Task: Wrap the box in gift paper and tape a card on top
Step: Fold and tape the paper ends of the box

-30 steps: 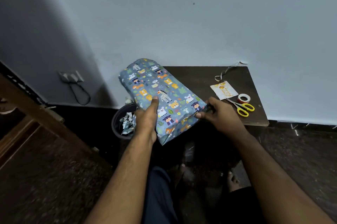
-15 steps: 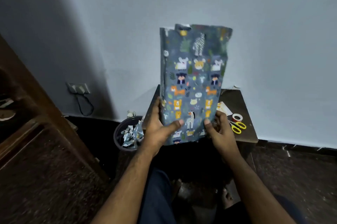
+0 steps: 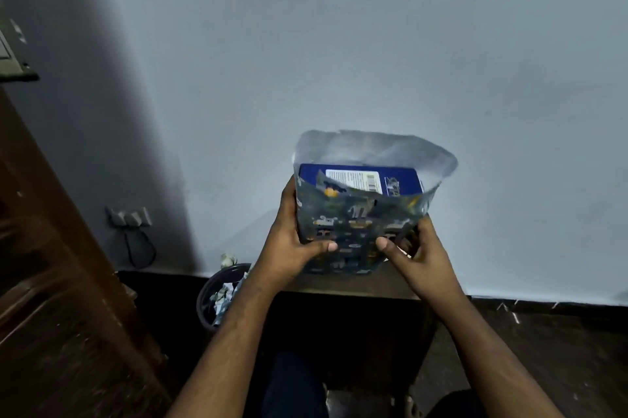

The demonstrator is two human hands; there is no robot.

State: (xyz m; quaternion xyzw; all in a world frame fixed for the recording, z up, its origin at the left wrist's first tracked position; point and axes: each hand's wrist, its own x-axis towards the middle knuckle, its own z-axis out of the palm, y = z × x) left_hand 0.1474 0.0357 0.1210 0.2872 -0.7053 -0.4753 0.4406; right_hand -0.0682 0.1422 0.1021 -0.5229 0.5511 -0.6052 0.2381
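The box [image 3: 401,179] is dark blue with a white barcode label on its upper end. It stands upright on end, sleeved in blue gift paper [image 3: 353,230] printed with cartoon animals; the paper's open top stands up above the box. My left hand [image 3: 292,247] grips the left side, thumb across the front. My right hand [image 3: 411,251] grips the lower right side, thumb on the front. The parcel's bottom sits at the small dark table [image 3: 343,285]. The card, tape and scissors are hidden behind the parcel and my hands.
A dark bin [image 3: 217,295] with crumpled paper scraps stands on the floor left of the table. A wall socket with a cable [image 3: 131,217] is further left. A wooden door frame [image 3: 51,247] runs down the left edge. My legs are below the table.
The parcel went from lying flat to standing on end, then came lower and closer so its open top and the box end now show. Both hands shifted to its sides.
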